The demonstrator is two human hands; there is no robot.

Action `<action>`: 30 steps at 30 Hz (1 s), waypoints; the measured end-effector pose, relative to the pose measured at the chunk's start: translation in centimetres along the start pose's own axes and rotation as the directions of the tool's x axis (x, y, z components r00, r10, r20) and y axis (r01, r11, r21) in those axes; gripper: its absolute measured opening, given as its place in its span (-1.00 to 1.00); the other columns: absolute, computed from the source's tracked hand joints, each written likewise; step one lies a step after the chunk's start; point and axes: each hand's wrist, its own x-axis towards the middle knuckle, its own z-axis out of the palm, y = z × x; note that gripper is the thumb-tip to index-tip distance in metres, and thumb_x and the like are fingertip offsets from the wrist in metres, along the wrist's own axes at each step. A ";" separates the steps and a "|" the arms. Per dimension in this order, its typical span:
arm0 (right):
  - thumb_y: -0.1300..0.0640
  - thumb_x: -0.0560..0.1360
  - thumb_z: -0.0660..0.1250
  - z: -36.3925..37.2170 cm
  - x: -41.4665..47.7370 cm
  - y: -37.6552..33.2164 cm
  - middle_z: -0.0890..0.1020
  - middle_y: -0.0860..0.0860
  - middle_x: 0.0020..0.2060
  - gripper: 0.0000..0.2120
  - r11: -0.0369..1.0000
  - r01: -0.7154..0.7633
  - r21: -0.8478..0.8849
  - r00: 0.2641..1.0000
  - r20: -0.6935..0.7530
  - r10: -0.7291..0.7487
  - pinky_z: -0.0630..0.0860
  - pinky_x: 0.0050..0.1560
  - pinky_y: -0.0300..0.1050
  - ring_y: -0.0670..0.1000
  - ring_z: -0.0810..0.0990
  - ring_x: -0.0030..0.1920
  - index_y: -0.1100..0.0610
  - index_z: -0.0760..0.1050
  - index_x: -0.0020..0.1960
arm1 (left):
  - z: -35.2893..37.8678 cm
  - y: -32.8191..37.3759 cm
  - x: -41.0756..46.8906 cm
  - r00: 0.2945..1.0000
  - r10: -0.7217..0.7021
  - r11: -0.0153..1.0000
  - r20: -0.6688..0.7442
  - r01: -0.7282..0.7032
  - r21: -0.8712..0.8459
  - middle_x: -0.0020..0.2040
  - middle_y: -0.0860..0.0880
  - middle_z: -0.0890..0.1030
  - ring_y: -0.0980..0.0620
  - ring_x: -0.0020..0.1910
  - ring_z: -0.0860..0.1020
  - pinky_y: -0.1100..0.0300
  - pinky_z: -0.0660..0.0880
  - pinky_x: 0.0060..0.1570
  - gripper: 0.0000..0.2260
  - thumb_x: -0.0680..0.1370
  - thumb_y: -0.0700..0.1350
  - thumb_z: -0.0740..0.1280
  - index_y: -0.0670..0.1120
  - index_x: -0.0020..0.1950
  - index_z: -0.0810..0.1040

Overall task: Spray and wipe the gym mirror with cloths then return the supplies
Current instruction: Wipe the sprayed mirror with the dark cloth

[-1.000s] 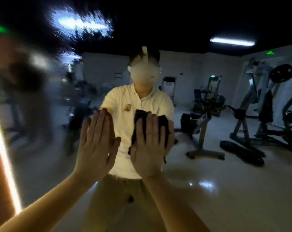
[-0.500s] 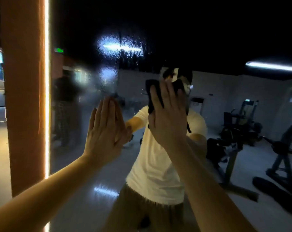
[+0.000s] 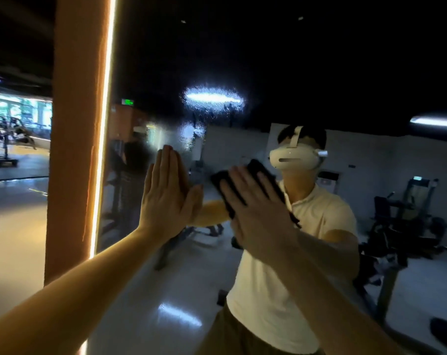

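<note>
Left grip [image 3: 166, 198] lies flat on the misted mirror [image 3: 268, 73] near its lit left edge. Right grip [image 3: 258, 213], seemingly open-palmed, presses a dark cloth [image 3: 255, 166] there.

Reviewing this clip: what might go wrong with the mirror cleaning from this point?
The bare left hand lies flat on the large wall mirror and may leave smears. The misted spray patch sits above the black cloth under the right hand; unwiped, it may run or dry streaky.

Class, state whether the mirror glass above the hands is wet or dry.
Wet: spray droplets speckle the large wall mirror around the reflected strip light, above the flat left hand.
</note>
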 end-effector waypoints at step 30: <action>-0.01 0.62 -0.05 -4.4 16.7 6.6 0.08 0.18 0.66 -0.37 0.822 -0.559 -0.110 0.820 -0.222 0.528 -0.04 0.63 0.21 0.19 0.02 0.66 0.14 0.08 0.67 | -2.6 -5.9 7.1 0.970 0.241 0.967 -0.026 -0.242 -0.082 0.71 -0.19 -0.01 -0.13 0.70 -0.04 -0.11 -0.01 0.65 -0.22 0.68 0.25 0.07 -0.27 0.68 0.00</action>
